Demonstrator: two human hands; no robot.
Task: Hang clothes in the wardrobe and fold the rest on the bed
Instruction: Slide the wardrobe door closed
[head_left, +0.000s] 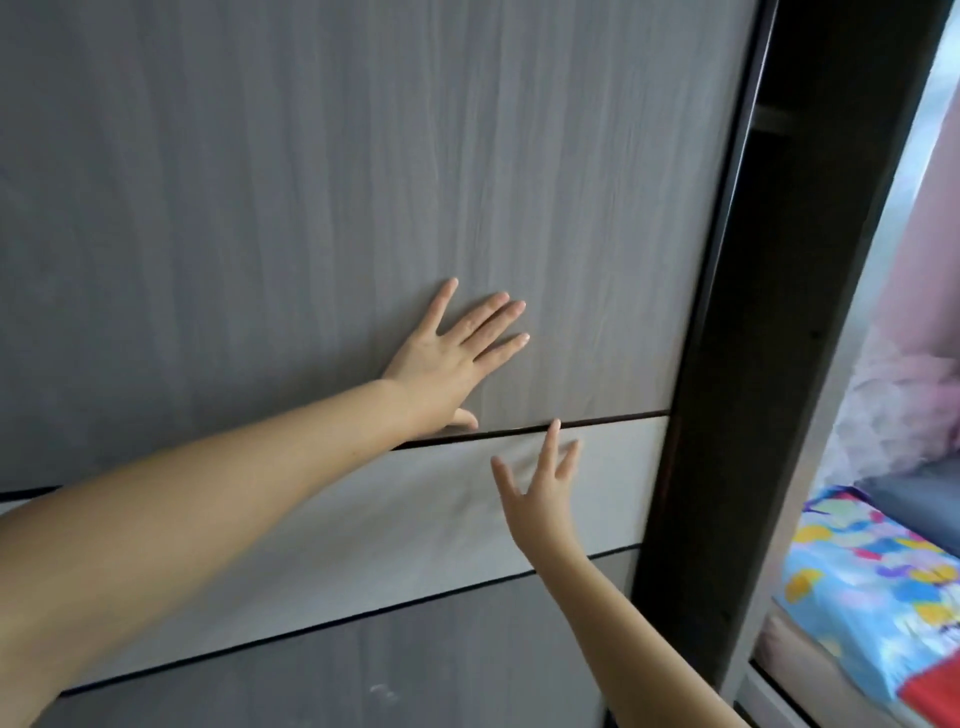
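A grey wood-grain sliding wardrobe door (311, 182) fills most of the view, with a pale band (363, 519) across it. My left hand (452, 353) lies flat on the grey panel, fingers spread, thumb at the dark groove above the band. My right hand (540, 493) is held up with spread fingers at the pale band, its fingertips at the groove. Neither hand holds anything. To the right of the door's dark edge, a narrow black gap (737, 364) opens into the wardrobe; nothing inside can be made out.
At the far right a mirrored panel (893, 364) shows pink fluffy fabric (904, 395), a grey cloth and a bright patterned blue sheet (878, 587) with a red patch below.
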